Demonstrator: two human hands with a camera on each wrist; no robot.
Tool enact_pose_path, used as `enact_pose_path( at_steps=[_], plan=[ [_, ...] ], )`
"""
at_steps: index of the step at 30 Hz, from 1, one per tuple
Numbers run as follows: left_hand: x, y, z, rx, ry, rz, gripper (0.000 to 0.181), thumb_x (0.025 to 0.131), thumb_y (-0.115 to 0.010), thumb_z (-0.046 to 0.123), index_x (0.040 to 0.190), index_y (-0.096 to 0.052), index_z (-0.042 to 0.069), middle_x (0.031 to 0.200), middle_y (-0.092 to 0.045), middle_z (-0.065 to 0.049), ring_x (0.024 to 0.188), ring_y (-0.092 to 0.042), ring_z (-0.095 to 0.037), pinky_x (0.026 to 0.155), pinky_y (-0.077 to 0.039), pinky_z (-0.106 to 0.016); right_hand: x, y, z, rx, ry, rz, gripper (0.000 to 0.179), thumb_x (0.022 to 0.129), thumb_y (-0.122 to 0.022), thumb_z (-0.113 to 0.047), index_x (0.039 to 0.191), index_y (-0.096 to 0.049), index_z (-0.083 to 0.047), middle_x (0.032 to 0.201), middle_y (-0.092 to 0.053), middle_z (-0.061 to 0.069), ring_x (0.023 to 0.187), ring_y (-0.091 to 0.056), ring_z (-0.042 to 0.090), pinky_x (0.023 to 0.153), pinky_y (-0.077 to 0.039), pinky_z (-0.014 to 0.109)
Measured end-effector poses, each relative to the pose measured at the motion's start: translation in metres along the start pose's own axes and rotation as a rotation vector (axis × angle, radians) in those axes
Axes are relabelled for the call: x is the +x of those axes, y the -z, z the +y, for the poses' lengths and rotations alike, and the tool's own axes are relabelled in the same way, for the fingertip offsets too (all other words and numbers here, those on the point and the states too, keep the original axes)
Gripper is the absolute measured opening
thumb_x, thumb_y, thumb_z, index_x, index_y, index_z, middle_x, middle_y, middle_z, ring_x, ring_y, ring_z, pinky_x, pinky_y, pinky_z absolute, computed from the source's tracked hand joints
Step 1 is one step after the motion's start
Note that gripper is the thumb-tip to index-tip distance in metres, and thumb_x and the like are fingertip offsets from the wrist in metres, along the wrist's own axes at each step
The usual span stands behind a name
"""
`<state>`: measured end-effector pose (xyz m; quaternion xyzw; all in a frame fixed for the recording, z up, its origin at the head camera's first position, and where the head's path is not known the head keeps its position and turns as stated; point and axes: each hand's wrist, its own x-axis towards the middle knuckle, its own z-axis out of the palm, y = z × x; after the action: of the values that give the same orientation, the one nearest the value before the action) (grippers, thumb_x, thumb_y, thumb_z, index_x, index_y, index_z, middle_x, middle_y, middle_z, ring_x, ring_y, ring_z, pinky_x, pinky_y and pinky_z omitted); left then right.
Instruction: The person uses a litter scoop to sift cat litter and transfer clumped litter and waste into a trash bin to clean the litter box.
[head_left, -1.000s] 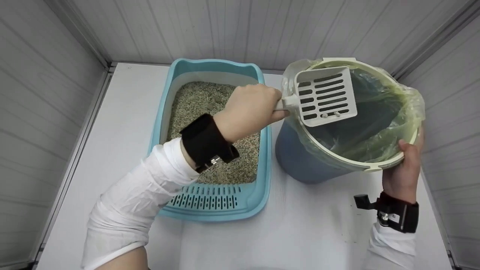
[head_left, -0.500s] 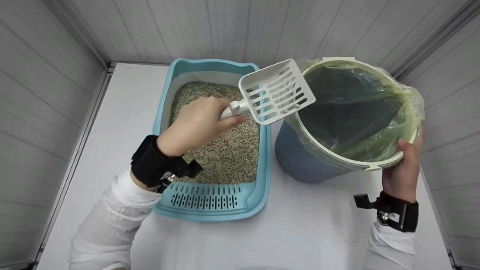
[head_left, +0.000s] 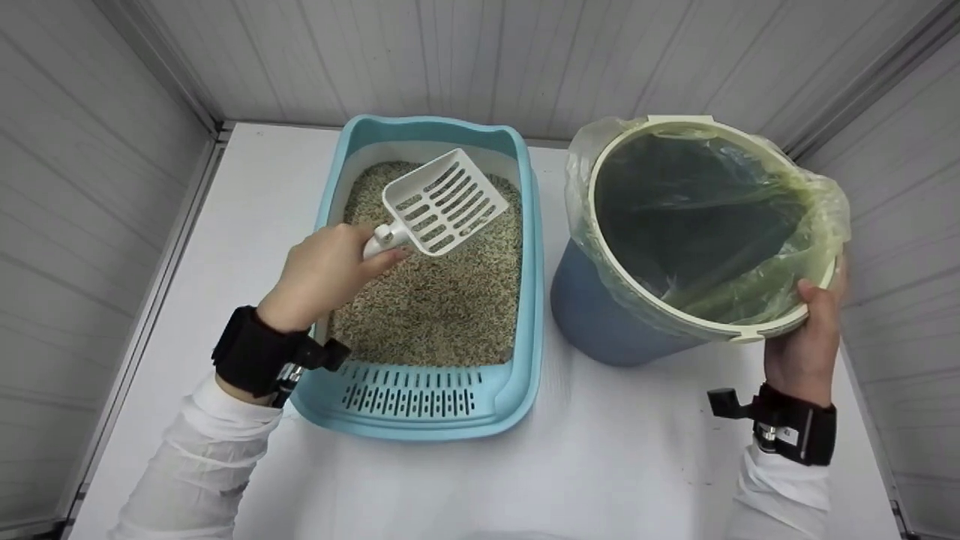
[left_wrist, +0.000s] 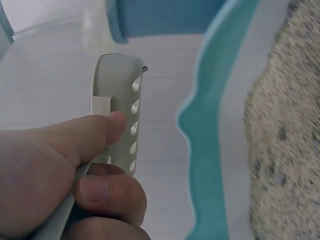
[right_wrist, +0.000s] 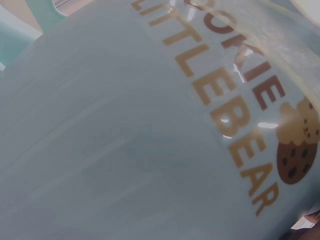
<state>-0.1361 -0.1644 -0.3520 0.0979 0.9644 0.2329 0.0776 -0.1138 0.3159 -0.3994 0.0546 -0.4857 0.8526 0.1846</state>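
My left hand (head_left: 322,266) grips the handle of a white slotted litter scoop (head_left: 442,202), held above the litter box. In the left wrist view the scoop (left_wrist: 120,85) shows edge-on, a small crumb at its lip. The turquoise litter box (head_left: 531,300) holds grainy tan-grey litter (head_left: 450,315). To its right stands a blue bin (head_left: 615,322), tilted, with a pale rim and a thin yellowish bag (head_left: 765,292) lining it. My right hand (head_left: 810,345) holds the bin's rim on the right, thumb over the edge, other fingers mostly hidden. Printed lettering covers the bin (right_wrist: 100,140) in the right wrist view.
A white table (head_left: 600,450) carries both containers. Grey panel walls (head_left: 465,60) enclose it at the back and on both sides. The litter box has a slotted front step (head_left: 409,394). A narrow gap separates box and bin.
The left hand has carried the scoop leftward from over the bin's opening to above the litter. Small bits seen on the scoop earlier no longer show in the head view. The right hand stays put.
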Motion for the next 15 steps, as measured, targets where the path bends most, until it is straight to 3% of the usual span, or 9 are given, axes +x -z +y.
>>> enact_pose_path(
  at_steps=[5, 8, 15],
  plan=[
    [-0.004, -0.007, -0.027, 0.13, 0.047, -0.042, 0.038, 0.093, -0.056, 0.044, 0.072, -0.055, 0.012, 0.059, -0.047, 0.0, 0.049, -0.043, -0.016, 0.043, -0.031, -0.029, 0.0, 0.0, -0.001, 0.003, -0.008, 0.007, 0.065, 0.084, -0.039, 0.0, 0.146, -0.033, -0.017, 0.152, -0.028, 0.01, 0.14, -0.025, 0.026, 0.111, -0.024, 0.035],
    [-0.007, -0.008, -0.039, 0.218, 0.074, -0.031, 0.04, 0.092, -0.057, 0.042, 0.067, -0.051, 0.012, 0.055, -0.045, -0.001, 0.049, -0.045, -0.019, 0.043, -0.032, -0.032, -0.001, 0.0, -0.002, 0.001, -0.016, 0.017, 0.064, 0.085, -0.038, 0.0, 0.146, -0.032, -0.018, 0.152, -0.027, 0.01, 0.14, -0.024, 0.025, 0.111, -0.025, 0.035],
    [-0.011, -0.009, -0.049, 0.307, 0.16, -0.049, 0.046, 0.092, -0.06, 0.034, 0.056, -0.042, 0.012, 0.051, -0.041, -0.004, 0.045, -0.043, -0.021, 0.04, -0.033, -0.034, -0.001, -0.001, -0.002, -0.006, 0.003, 0.003, 0.065, 0.084, -0.035, 0.0, 0.146, -0.032, -0.019, 0.153, -0.026, 0.01, 0.14, -0.025, 0.026, 0.113, -0.021, 0.038]
  ],
)
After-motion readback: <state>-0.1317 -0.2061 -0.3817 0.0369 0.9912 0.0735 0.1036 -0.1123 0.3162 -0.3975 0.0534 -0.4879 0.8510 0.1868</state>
